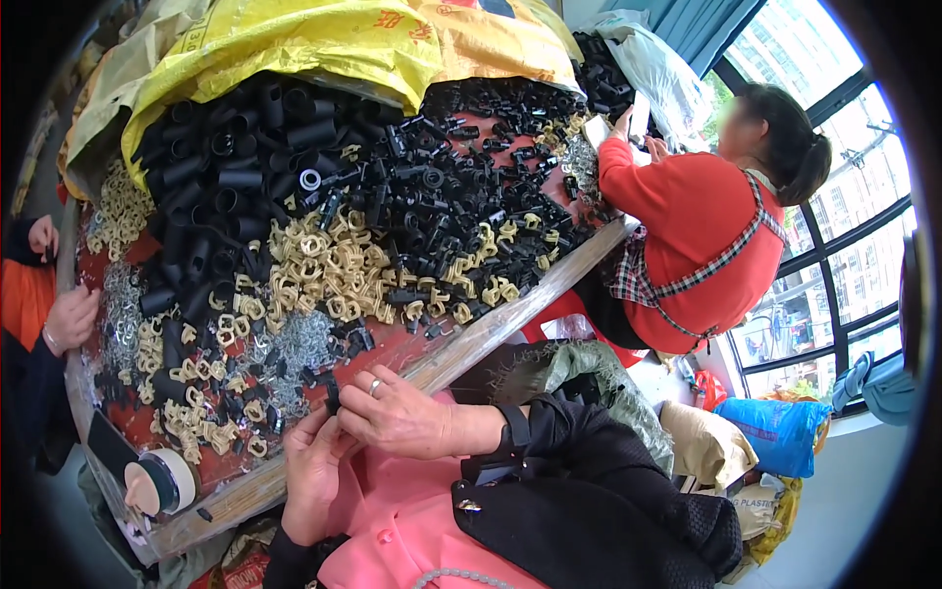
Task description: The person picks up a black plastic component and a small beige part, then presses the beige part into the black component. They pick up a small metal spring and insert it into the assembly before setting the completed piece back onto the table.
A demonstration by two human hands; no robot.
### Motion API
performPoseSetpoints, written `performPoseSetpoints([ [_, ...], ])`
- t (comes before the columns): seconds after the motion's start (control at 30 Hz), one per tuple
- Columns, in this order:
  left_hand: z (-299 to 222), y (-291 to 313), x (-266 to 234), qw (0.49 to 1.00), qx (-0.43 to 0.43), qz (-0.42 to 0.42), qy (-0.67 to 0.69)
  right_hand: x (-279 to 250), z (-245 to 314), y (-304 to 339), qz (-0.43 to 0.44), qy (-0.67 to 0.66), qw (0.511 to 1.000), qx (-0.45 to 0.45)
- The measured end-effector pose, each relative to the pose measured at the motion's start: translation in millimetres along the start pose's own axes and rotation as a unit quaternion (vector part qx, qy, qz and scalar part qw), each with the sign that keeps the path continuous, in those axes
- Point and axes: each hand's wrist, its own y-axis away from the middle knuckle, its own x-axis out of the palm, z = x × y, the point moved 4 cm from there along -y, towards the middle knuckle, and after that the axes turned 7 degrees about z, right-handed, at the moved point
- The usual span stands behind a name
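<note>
Close together, the left grip (312,481) and right grip (397,417) pinch a small black piece (332,398), partly hidden, above the near wooden edge of a red-topped bench (530,302). Beyond, cream ring-shaped plastic clips (326,280), silvery metal bits (302,344) and black plastic tubes (240,179) crowd its surface. A yellow sack (294,51) drapes the far side; a red-sleeved co-worker (702,245) is at right.

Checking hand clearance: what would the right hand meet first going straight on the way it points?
Past the small black part apparently pinched at its fingertips, the right hand would likely meet the left hand first; exact depth is unclear.
</note>
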Motion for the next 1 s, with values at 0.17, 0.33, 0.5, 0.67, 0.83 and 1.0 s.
performPoseSetpoints([
  [0.17, -6, -1, 9, 1.000, -0.006, 0.002, 0.004, 5, -8, 1, -0.009, -0.024, 1.000, 0.001],
  [0.33, -2, -1, 4, 0.997, -0.028, 0.021, 0.065, 7, -19, 5, -0.024, -0.247, 0.968, 0.042],
  [0.5, 8, 1, -3, 0.992, -0.038, 0.059, 0.103, 4, -20, 5, 0.013, -0.283, 0.957, 0.066],
  [0.67, 7, 8, -2, 0.993, -0.048, 0.053, 0.096, 1, -6, 4, 0.005, -0.162, 0.986, 0.022],
  [0.83, 5, 12, 3, 0.993, -0.042, 0.054, 0.098, -1, 3, 5, 0.019, -0.066, 0.998, -0.007],
  [1.0, 5, 12, 3, 0.994, -0.042, 0.055, 0.086, -2, 8, 3, 0.035, -0.032, 0.998, -0.031],
])
